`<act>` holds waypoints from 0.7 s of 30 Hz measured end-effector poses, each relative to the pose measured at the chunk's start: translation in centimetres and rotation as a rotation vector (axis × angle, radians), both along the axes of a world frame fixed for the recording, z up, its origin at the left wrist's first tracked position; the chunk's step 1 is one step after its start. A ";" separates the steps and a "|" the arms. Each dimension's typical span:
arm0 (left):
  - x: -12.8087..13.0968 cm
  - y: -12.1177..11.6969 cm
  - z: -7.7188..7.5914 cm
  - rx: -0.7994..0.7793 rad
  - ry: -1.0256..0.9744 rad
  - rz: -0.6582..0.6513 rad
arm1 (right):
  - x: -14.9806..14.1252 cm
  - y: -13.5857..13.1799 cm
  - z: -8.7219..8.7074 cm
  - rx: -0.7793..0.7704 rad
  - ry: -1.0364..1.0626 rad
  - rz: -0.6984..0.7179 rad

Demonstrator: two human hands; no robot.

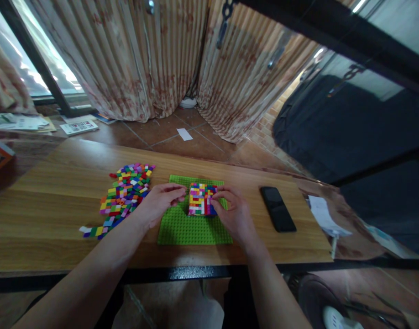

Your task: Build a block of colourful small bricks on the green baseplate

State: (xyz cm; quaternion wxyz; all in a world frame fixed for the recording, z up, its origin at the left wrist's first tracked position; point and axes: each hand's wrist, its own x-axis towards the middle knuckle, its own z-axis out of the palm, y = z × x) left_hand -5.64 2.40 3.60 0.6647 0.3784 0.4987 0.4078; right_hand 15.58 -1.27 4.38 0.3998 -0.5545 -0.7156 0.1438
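Observation:
A multicoloured block of small toy bricks (pixel 197 201) stands on a green studded baseplate (pixel 192 233). My right hand (pixel 235 212) is at the block's right side, its thumb and bent fingers closed against the upper right edge. Just left of the block, above the baseplate, my left hand (pixel 164 201) has its fingers and thumb pressed together. Whatever may be between those fingertips is too small to make out. A pile of loose toy bricks (pixel 127 192) in many colours lies left of the baseplate, partly behind my left forearm.
Everything rests on a wooden table (pixel 59 196) with a dark front edge. To the right lies a black phone (pixel 277 209). White paper (pixel 324 214) is beyond the table's right end. Curtains (pixel 127 59) hang behind, and a book (pixel 79 127) lies at the back left.

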 end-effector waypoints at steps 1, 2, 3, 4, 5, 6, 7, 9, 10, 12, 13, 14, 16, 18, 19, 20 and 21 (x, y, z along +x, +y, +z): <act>0.0 0.0 0.0 0.004 0.001 -0.003 | -0.1 0.0 0.0 -0.012 0.028 -0.013; 0.0 0.0 0.0 0.006 0.002 -0.007 | -0.2 0.0 -0.1 -0.030 0.062 -0.028; 0.0 0.0 -0.1 0.008 0.004 -0.008 | -0.3 0.1 -0.2 -0.051 0.102 -0.046; 0.0 0.1 0.0 0.008 0.004 -0.008 | -0.4 0.1 -0.3 -0.078 0.144 -0.064; 0.0 0.0 0.0 0.006 0.006 -0.006 | -0.4 0.1 -0.4 -0.107 0.187 -0.083; 0.0 0.0 0.0 0.005 0.006 -0.003 | -0.5 0.2 -0.5 -0.141 0.228 -0.099; 0.1 0.0 0.1 0.004 0.006 0.000 | -0.5 0.3 -0.7 -0.179 0.270 -0.112; 0.1 0.0 0.1 0.002 0.008 0.003 | -0.4 0.5 -1.0 -0.266 0.385 -0.128; 0.1 0.0 0.1 -0.001 0.007 0.002 | -0.4 0.6 -1.2 -0.311 0.458 -0.131; 0.1 0.0 0.0 -0.005 0.001 -0.001 | -0.3 0.8 -1.4 -0.376 0.601 -0.128; 0.0 0.0 0.0 -0.005 -0.001 -0.002 | -0.3 0.9 -1.5 -0.392 0.657 -0.123; 0.0 0.0 -0.1 -0.002 -0.003 -0.004 | -0.4 0.9 -1.6 -0.402 0.700 -0.116; 0.0 0.0 -0.3 0.005 -0.003 -0.005 | -0.4 1.0 -1.7 -0.419 0.766 -0.107; 0.0 0.1 -0.4 0.007 -0.007 -0.005 | -0.5 1.0 -1.8 -0.441 0.822 -0.106; 0.0 0.0 -0.4 0.007 -0.011 -0.004 | -0.6 1.0 -1.9 -0.449 0.839 -0.106; 0.0 0.0 -0.4 0.005 -0.019 -0.002 | -0.6 1.0 -1.9 -0.450 0.845 -0.106; 0.0 0.0 -0.3 0.000 -0.031 0.004 | -0.6 1.0 -2.0 -0.446 0.840 -0.105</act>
